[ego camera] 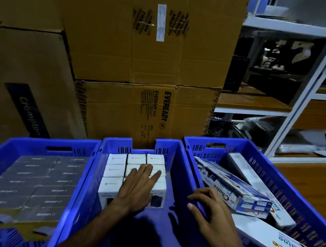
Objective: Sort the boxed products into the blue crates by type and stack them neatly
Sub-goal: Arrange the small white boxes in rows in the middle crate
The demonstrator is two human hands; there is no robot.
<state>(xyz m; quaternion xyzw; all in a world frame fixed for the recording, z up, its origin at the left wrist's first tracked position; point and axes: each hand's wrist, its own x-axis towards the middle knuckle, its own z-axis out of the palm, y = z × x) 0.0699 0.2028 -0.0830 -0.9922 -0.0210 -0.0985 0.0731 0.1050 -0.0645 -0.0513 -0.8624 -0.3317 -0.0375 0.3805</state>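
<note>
White boxes [117,170]: small stiff cartons, packed three across at the far end of the middle crate [176,172]; probably light, with sides too tight to pinch, so press from above.
Left hand [137,186]: flat and open on the block's top, fingers spread, gripping nothing.
Right hand [208,208]: loosely curled over the rim between middle and right crates, holding nothing.
Right crate [266,160]: long printed boxes [236,190] lying jumbled, easiest gripped mid-length.
Left crate [42,144]: dark boxes [36,182] in tidy rows.

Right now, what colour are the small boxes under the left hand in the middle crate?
White, with a small red logo on top. The small boxes show best in the head view.
</note>
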